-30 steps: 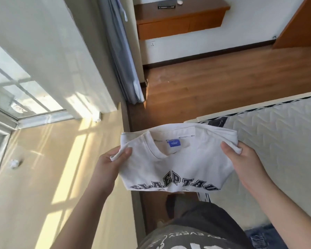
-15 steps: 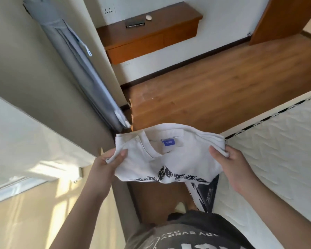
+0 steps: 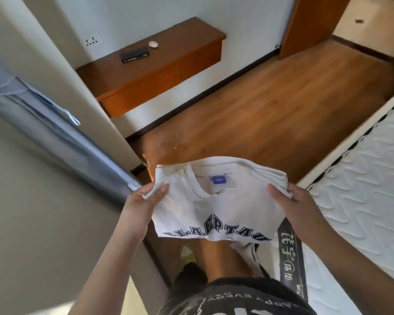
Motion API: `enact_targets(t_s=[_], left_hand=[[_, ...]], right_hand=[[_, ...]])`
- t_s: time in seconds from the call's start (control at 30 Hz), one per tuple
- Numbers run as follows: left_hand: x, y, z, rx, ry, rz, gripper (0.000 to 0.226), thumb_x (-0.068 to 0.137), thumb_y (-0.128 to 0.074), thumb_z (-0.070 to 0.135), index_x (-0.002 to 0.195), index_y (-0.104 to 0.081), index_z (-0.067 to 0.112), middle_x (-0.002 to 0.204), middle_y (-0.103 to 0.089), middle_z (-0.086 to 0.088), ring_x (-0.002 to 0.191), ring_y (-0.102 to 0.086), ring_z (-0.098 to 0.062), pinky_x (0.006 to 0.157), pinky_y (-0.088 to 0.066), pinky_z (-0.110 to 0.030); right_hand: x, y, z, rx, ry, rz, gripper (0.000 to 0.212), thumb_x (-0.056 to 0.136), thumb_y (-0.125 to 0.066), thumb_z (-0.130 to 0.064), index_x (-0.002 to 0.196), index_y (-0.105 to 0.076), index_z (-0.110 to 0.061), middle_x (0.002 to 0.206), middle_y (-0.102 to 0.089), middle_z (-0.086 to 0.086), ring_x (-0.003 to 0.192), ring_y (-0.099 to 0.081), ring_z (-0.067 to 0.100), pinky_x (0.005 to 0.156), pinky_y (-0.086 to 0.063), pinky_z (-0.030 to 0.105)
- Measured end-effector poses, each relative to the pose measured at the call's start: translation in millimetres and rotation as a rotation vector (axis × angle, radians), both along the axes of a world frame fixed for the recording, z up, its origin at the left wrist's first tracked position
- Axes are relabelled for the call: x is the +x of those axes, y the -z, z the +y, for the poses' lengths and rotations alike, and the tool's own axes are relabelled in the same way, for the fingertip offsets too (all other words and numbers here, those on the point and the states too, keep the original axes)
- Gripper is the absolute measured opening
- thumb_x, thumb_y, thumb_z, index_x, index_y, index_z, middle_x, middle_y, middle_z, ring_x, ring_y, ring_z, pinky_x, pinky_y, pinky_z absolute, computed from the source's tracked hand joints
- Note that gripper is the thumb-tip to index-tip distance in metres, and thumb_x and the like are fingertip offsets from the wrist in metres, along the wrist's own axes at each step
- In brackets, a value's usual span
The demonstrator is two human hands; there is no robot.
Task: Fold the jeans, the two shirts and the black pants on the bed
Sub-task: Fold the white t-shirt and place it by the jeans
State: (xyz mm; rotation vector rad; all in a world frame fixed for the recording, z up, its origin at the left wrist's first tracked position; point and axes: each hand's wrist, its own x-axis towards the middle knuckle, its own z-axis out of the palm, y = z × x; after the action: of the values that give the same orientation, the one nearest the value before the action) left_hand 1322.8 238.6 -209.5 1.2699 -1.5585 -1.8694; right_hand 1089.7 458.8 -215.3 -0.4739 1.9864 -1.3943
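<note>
While you stand beside the bed (image 3: 362, 201), your left hand (image 3: 143, 201) and right hand (image 3: 293, 205) each pinch a side of the folded white shirt (image 3: 214, 208), held mid-air over the wooden floor (image 3: 271, 114).

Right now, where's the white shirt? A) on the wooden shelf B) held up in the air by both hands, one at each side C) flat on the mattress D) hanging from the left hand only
B: the left hand and the right hand each grip a side of the white shirt, which hangs over the floor beside the mattress.
</note>
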Motion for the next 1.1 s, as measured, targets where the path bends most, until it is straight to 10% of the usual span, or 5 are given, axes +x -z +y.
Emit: enact_targets(t_s=[0.27,0.4,0.57,0.8,1.1], left_hand=[[-68,-3,-104,-0.008,0.228,-0.058,0.012,0.093,-0.064,0.024,0.098,-0.074,0.018,0.082,-0.076,0.004,0.07,-0.069,-0.009,0.055,-0.052,-0.019],[-113,-12,-134,-0.044,0.393,-0.063,0.02,0.092,-0.065,0.03,0.107,-0.074,0.019,0.1,-0.075,-0.004,0.093,-0.069,-0.017,0.081,-0.053,-0.029],[-192,-12,-152,-0.036,0.518,-0.081,0.012,0.09,-0.068,0.027,0.084,-0.078,0.032,0.088,-0.076,0.007,0.078,-0.07,-0.008,0.072,-0.055,-0.026],[-324,-6,-162,-0.037,0.78,-0.103,0.013,0.09,-0.068,0.027,0.098,-0.076,0.02,0.099,-0.076,-0.003,0.089,-0.072,-0.016,0.084,-0.055,-0.035],[-471,1,-110,-0.07,1.09,-0.178,0.015,0.091,-0.07,0.025,0.101,-0.075,0.015,0.102,-0.074,-0.013,0.09,-0.069,-0.022,0.079,-0.052,-0.036]], right_hand=[[-8,1,-70,-0.048,0.249,-0.075,0.022,0.086,-0.066,-0.045,0.103,-0.075,-0.034,0.1,-0.076,-0.002,0.101,-0.069,0.024,0.097,-0.051,0.052],[-22,-4,-81,-0.056,0.41,-0.058,0.017,0.089,-0.066,-0.042,0.095,-0.076,-0.029,0.091,-0.075,0.006,0.095,-0.068,0.032,0.091,-0.052,0.05],[-48,2,-75,-0.093,0.574,-0.107,0.05,0.081,-0.07,-0.057,0.093,-0.07,-0.008,0.086,-0.063,0.03,0.076,-0.054,0.021,0.074,-0.04,0.037],[-102,18,-58,-0.315,0.898,-0.272,0.023,0.097,-0.058,-0.018,0.104,-0.069,0.002,0.094,-0.074,0.019,0.076,-0.073,0.021,0.057,-0.055,0.022],[-162,21,-37,-0.338,1.145,-0.253,0.021,0.098,-0.058,-0.021,0.104,-0.071,-0.005,0.092,-0.075,0.015,0.081,-0.073,0.023,0.059,-0.056,0.023]])
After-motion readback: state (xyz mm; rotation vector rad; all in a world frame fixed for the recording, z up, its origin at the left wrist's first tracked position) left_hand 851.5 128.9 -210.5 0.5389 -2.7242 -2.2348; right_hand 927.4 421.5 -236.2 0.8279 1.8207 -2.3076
